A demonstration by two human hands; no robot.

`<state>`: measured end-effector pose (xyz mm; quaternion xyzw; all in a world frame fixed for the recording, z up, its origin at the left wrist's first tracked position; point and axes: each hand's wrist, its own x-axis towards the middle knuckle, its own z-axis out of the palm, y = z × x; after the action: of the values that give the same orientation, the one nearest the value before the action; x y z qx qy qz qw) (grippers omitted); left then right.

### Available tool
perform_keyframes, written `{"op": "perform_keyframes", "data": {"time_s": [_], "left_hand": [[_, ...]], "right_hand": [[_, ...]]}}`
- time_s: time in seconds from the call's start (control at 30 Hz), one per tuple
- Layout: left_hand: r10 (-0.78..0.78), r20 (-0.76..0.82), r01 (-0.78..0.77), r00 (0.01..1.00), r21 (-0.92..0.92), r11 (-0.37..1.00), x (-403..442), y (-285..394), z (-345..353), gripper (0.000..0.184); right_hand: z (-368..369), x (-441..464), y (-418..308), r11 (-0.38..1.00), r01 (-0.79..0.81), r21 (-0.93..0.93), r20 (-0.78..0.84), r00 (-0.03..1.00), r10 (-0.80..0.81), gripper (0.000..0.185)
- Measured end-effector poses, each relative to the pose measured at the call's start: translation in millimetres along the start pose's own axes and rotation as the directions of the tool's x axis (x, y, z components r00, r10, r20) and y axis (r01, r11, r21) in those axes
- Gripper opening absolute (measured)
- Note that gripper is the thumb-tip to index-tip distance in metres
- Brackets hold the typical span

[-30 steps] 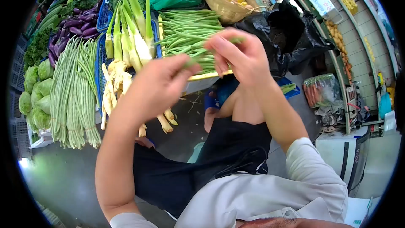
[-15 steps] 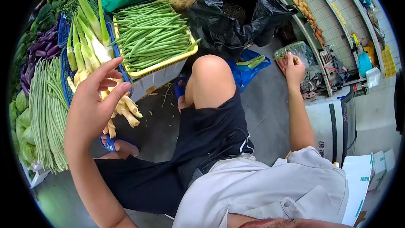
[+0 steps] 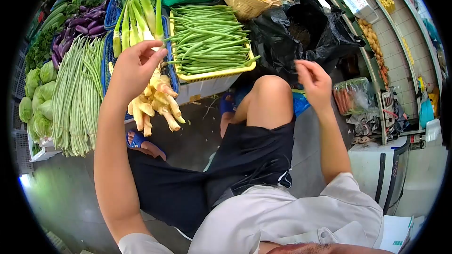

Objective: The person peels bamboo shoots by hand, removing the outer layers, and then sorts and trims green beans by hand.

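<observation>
My left hand [image 3: 134, 71] hangs over the blue crate [image 3: 175, 77], with its fingers bent, thumb apart from them and nothing visible in between. Just beyond and below it are long green stalks [image 3: 141, 16] with pale bases and a heap of knobbly ginger [image 3: 155, 101]. To its right, green beans [image 3: 207, 40] fill a yellow basket [image 3: 221, 73]. My right hand [image 3: 315, 82] is raised above the floor beside my knee, near the open black plastic bag [image 3: 275, 37]. Its fingers are loosely curled, slightly apart, and I see nothing in them.
Long beans [image 3: 77, 99], lettuces [image 3: 44, 84] and eggplants [image 3: 84, 26] lie at the left. A wicker basket [image 3: 245, 0] of yellow produce stands at the back. Bagged carrots [image 3: 351, 96] and a shelf edge are at the right. Part of a blue bag [image 3: 300, 102] shows behind my knee.
My right hand has moved from the bagged produce at the right towards the black bag; the green piece in it no longer shows. My left hand's fingers are more bent. The view has shifted.
</observation>
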<state>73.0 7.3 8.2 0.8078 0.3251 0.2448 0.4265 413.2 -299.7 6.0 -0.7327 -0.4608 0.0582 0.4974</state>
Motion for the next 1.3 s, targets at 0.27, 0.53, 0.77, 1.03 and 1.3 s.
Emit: {"op": "perform_keyframes", "data": {"time_s": [0.27,0.53,0.77,1.03,1.3], "left_hand": [[0.024,-0.016,-0.025,1.000,-0.074,0.997,34,-15,18,0.034],[0.005,0.044,-0.001,0.999,-0.087,0.996,27,5,17,0.034],[0.030,0.045,-0.020,0.999,-0.201,0.979,33,-2,17,0.028],[0.018,0.041,-0.010,0.999,-0.174,0.985,33,-3,25,0.028],[-0.052,0.020,0.055,0.998,-0.360,0.931,34,-2,19,0.031]], "right_hand": [[159,115,-11,0.774,0.538,-0.334,0.550,0.778,-0.304,0.064],[179,156,-1,0.841,0.484,-0.243,0.692,0.694,-0.199,0.043],[180,158,-13,0.785,0.447,-0.429,0.699,0.715,-0.024,0.051],[182,152,-5,0.696,0.585,-0.416,0.736,0.666,-0.120,0.046],[173,159,8,0.883,0.427,-0.192,0.560,0.787,-0.259,0.047]]}}
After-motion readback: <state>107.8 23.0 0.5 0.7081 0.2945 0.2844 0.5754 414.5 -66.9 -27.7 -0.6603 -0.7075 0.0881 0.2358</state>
